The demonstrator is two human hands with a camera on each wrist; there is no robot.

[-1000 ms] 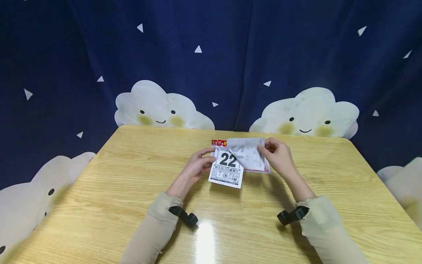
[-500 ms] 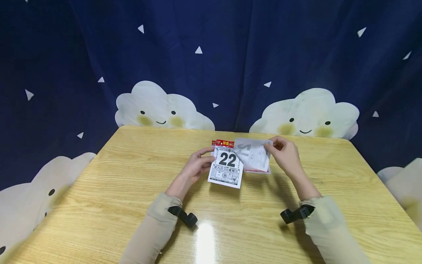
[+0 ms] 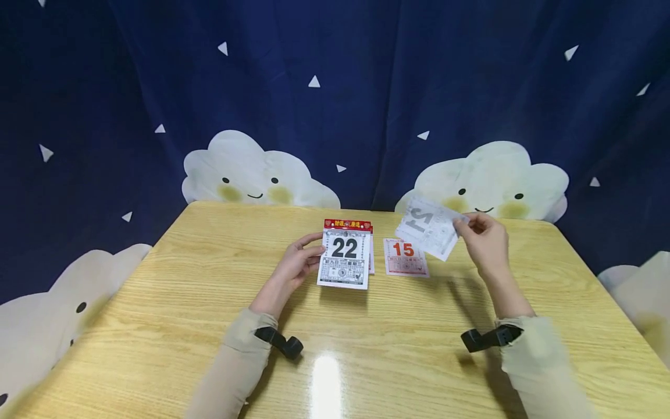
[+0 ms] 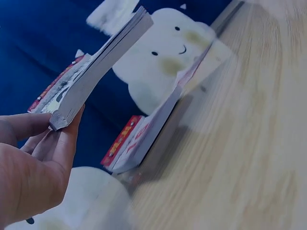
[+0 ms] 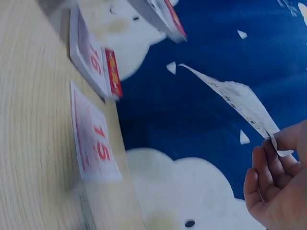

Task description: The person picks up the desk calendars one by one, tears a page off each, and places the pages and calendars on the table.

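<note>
My left hand (image 3: 297,260) grips the left edge of a thick tear-off calendar (image 3: 342,259), raised above the table, its top page reading 22 under a red header. In the left wrist view the thumb and fingers pinch the corner of its page block (image 4: 91,76). My right hand (image 3: 485,240) pinches one loose calendar page (image 3: 430,227) in the air, its back showing a mirrored 21. A page with a red 15 (image 3: 406,259) lies on the table below it. A second calendar (image 5: 91,60), showing a red 16, lies partly behind the raised one.
The wooden table (image 3: 209,326) spreads around both hands. Behind its far edge hangs a dark blue curtain (image 3: 356,105) with white clouds and triangles. A black wrist strap camera (image 3: 280,341) sits on the left sleeve, another (image 3: 492,337) on the right.
The 21 page has come away from the raised calendar and moved right with my right hand. My left hand has shifted the calendar left. The 15 page on the table is now uncovered.
</note>
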